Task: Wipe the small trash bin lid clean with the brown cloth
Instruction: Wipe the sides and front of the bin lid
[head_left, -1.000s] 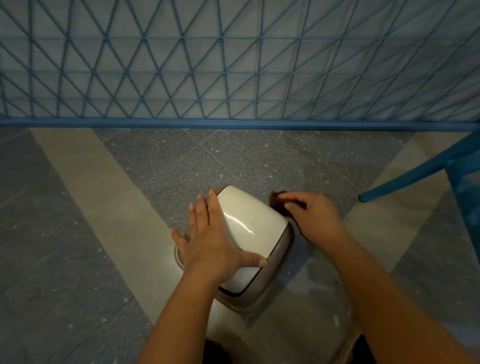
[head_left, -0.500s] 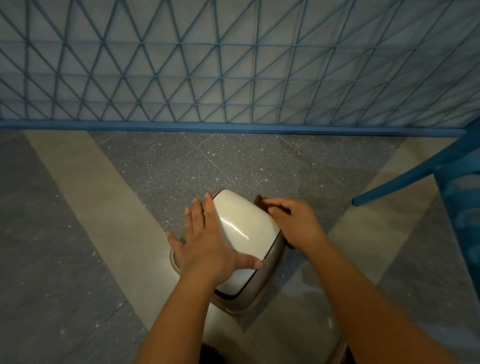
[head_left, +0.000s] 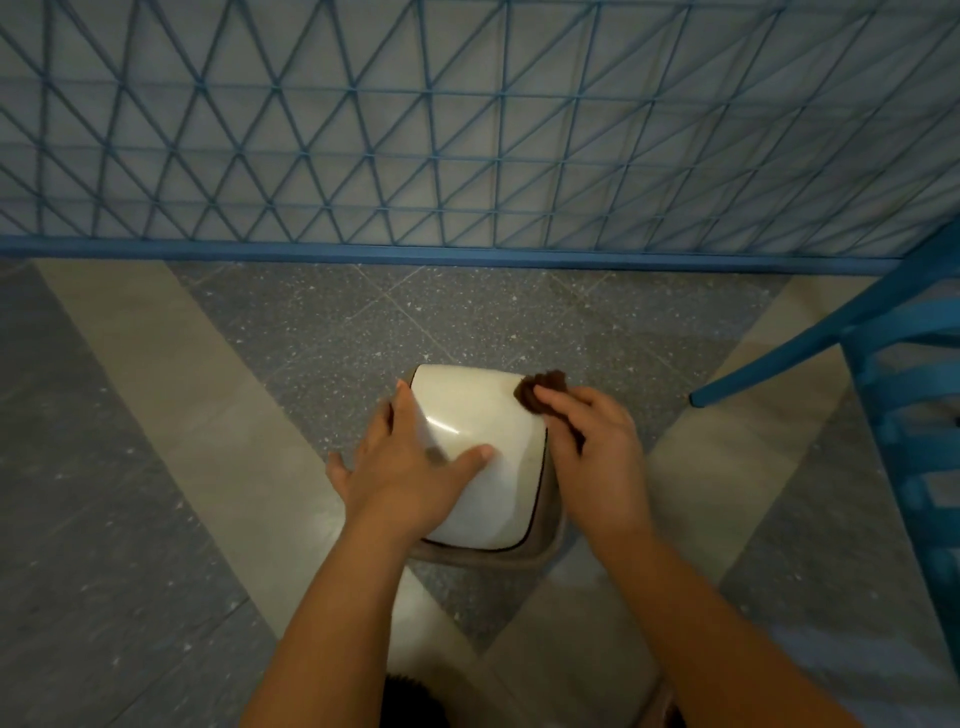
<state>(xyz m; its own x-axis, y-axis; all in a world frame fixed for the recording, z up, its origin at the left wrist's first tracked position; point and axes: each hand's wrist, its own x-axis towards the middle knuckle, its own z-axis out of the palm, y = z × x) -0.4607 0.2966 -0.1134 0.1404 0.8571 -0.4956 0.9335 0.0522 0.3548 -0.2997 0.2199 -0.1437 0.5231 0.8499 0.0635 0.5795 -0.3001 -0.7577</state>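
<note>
Lying between hands (head_left: 410, 467), lid (head_left: 483, 415)

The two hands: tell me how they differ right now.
The left hand lies flat with spread fingers on the lid, holding nothing; the right hand has a curled grip on the brown cloth. The left hand covers the lid's left side; the right hand works at its far right corner. Both touch the bin.

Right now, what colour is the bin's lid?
The lid is glossy cream-white with a dark edge, seen in the head view.
</note>
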